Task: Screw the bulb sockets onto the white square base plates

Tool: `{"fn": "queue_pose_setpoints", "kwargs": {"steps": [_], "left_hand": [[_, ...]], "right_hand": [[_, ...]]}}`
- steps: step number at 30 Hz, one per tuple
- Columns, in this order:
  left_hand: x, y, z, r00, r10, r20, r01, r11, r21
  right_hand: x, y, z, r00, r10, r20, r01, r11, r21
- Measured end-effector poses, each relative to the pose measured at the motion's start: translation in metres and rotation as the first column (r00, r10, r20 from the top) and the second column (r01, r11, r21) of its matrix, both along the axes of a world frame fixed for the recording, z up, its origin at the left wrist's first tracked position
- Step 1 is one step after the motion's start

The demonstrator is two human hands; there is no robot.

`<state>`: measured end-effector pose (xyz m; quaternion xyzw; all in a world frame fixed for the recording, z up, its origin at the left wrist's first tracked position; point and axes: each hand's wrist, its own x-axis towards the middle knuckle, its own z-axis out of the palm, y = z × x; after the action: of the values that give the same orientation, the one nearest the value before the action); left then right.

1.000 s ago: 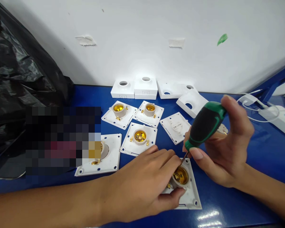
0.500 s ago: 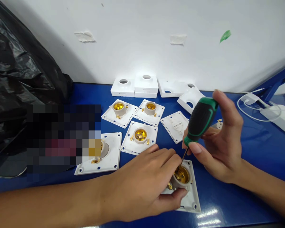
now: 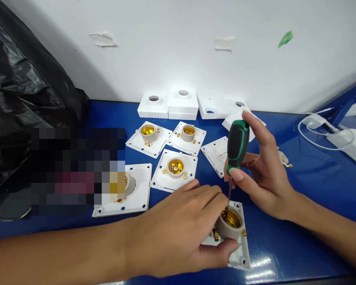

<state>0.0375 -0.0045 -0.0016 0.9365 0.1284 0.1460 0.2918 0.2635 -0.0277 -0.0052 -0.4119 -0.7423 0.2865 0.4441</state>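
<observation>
My right hand [image 3: 264, 174] grips a screwdriver [image 3: 238, 144] with a black and green handle, index finger pressed on its end. The thin shaft runs down, nearly upright, into a round lamp socket [image 3: 230, 225] lined with brass-coloured metal. Around that socket my left hand [image 3: 192, 229] is closed, thumb at the near side and fingers at the far side. Beneath it lies a white square base plate [image 3: 240, 257], partly covered by the left hand. The screwdriver's tip is hidden inside the socket.
Several base plates with sockets [image 3: 175, 168] lie on the blue table [image 3: 284, 245]. White square covers [image 3: 182, 107] stand along the wall. A bare plate [image 3: 215, 154], a loose socket part [image 3: 284, 158] and a power strip [image 3: 350, 146] are at right. A black plastic bag [image 3: 26, 75] is at left.
The screwdriver has swung from leaning right to nearly upright, and my right hand has moved left with it. The left hand still holds the socket, which has shifted slightly.
</observation>
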Motion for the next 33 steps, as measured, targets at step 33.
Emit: {"fn": "queue_pose_setpoints", "kwargs": {"steps": [33], "left_hand": [[0.000, 0.003, -0.004, 0.997, -0.081, 0.002, 0.081, 0.996, 0.028]], "right_hand": [[-0.009, -0.013, -0.001, 0.991, -0.006, -0.135, 0.021, 0.994, 0.107]]}}
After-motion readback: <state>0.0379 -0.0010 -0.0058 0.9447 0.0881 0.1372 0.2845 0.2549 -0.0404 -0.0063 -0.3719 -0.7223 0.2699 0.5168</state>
